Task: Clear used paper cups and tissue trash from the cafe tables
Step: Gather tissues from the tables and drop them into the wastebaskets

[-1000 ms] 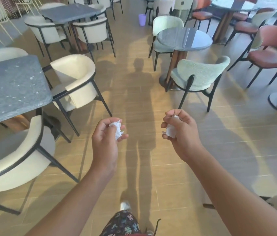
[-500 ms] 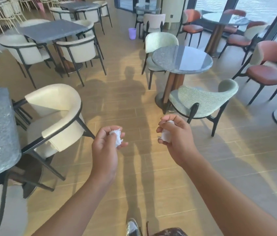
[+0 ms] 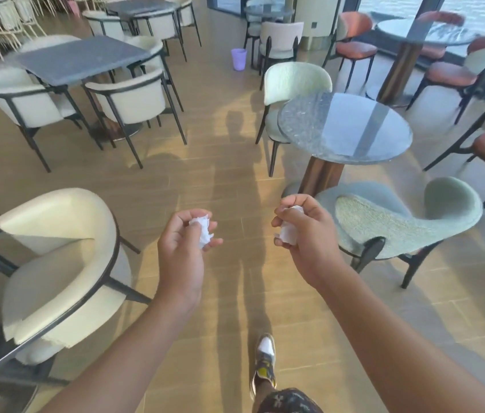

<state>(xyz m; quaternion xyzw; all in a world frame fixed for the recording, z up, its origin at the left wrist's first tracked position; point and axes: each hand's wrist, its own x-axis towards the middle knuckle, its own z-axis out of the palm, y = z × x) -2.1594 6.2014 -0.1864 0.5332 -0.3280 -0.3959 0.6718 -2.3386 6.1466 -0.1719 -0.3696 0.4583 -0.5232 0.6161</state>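
Note:
My left hand (image 3: 180, 257) grips a crumpled white tissue (image 3: 202, 231) between fingers and thumb, held out over the wooden floor. My right hand (image 3: 310, 245) holds a second white tissue wad (image 3: 289, 229), fingers curled round it. Both hands are at chest height in the aisle between tables. A small purple bin (image 3: 238, 59) stands on the floor far ahead in the aisle.
A cream armchair (image 3: 59, 263) is close on my left and a green chair (image 3: 399, 222) close on my right, beside a round grey table (image 3: 345, 129). A square grey table (image 3: 83, 59) with cream chairs stands at the back left. Red chairs line the right.
I have walked forward down the aisle: the round table, green chair and purple bin are nearer. Both hands keep their tissue wads in the same pose.

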